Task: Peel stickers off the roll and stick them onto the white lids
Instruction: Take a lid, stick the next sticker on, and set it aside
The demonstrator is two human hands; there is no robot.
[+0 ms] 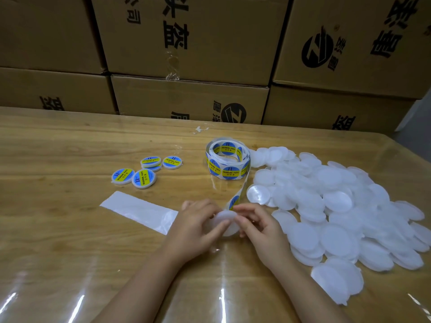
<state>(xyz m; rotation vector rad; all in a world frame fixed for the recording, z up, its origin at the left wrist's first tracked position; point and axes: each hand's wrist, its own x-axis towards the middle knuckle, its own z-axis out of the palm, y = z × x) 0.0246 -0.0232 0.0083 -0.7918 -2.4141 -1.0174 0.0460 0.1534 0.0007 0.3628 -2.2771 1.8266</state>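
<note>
- Head view, hands: the left hand (198, 227) is gripping one lid (225, 223) near the centre, with its fingers curled round the rim. The right hand (258, 229) is pinching the end of the strip (242, 190) just above that lid. The two hands are meeting over it.
- Head view, task stock: the roll (227, 159) is standing on the table (58, 148) beyond the hands, and its strip is trailing down to them. One sticker (234, 202) is showing at the strip end.
- Step in hand, judged: the sticker is being lifted for the held lid. Doing it well is calling for peeling from one edge, keeping the sticky face off the fingers, centring it, then smoothing outward from the middle.
- Head view, surroundings: a pile (338, 206) of bare lids is spreading across the right. Four finished lids (144, 171) are lying far left of the roll. A sheet of backing paper (140, 212) is lying left of the hands. Cartons (186, 43) are stacked behind.
- Obstacles, judged: the pile's near edge is lying just beside the strip and the right hand, so loose lids are likely to catch a freed sticker.
</note>
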